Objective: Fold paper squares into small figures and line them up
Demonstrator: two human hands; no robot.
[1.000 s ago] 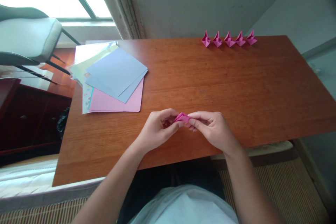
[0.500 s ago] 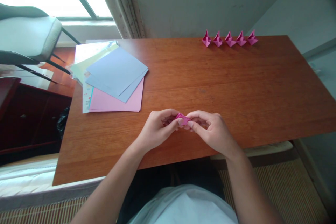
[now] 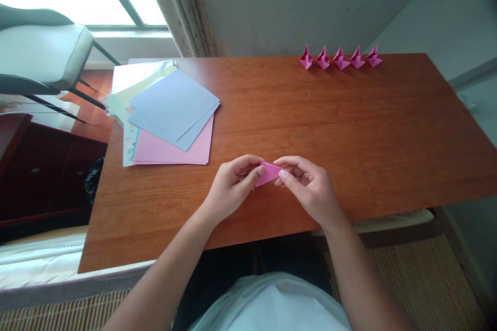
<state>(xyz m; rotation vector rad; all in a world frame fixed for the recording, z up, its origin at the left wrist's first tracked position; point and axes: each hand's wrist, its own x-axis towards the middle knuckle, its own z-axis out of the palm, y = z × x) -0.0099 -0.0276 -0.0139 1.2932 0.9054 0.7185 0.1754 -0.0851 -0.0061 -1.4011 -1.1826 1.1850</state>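
Both hands pinch one small folded pink paper piece (image 3: 267, 172) just above the wooden table (image 3: 349, 124), near its front edge. My left hand (image 3: 231, 186) grips the piece's left end with thumb and fingers curled. My right hand (image 3: 310, 189) pinches its right end, and its fingers hide part of the paper. At the table's far edge stands a row of several finished pink folded paper figures (image 3: 340, 58), well away from both hands.
A stack of loose paper sheets (image 3: 171, 119), blue on top of pink, lies at the table's left side. A grey chair (image 3: 42, 57) stands by the window at far left. A wall runs behind the table.
Both hands have shifted slightly away from me with the pink piece, which now shows a longer flat face between the fingertips.
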